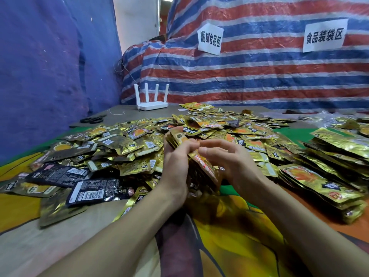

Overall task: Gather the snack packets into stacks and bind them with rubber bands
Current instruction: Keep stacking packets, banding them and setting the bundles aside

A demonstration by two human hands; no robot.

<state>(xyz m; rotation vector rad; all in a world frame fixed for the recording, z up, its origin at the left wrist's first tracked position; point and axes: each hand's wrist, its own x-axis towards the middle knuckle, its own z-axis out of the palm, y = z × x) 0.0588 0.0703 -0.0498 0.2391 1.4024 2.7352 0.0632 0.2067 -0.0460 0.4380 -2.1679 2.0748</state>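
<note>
Stack (pixel 201 166): held on edge above loose pile (pixel 139 140).
Left hand (pixel 175 156): fingers wrapped round it.
Right hand (pixel 225 156): curled fingers pinch its edge.
Handling: light, slippery foil (may fan out); clamp the flat faces.

Most of the held stack (pixel 201 166) sits hidden behind the left hand (pixel 175 162); its lower end is motion-blurred, packet count untellable. The right hand (pixel 229 158) has its palm turned away, so can't tell if its fingers pinch anything. Both forearms cut by bottom edge. The piled stacks (pixel 329 176) are cut by right edge. The dark object (pixel 92 118) far left is too blurred to name. Print on the loose pile (pixel 123 144) is too small to read.
</note>
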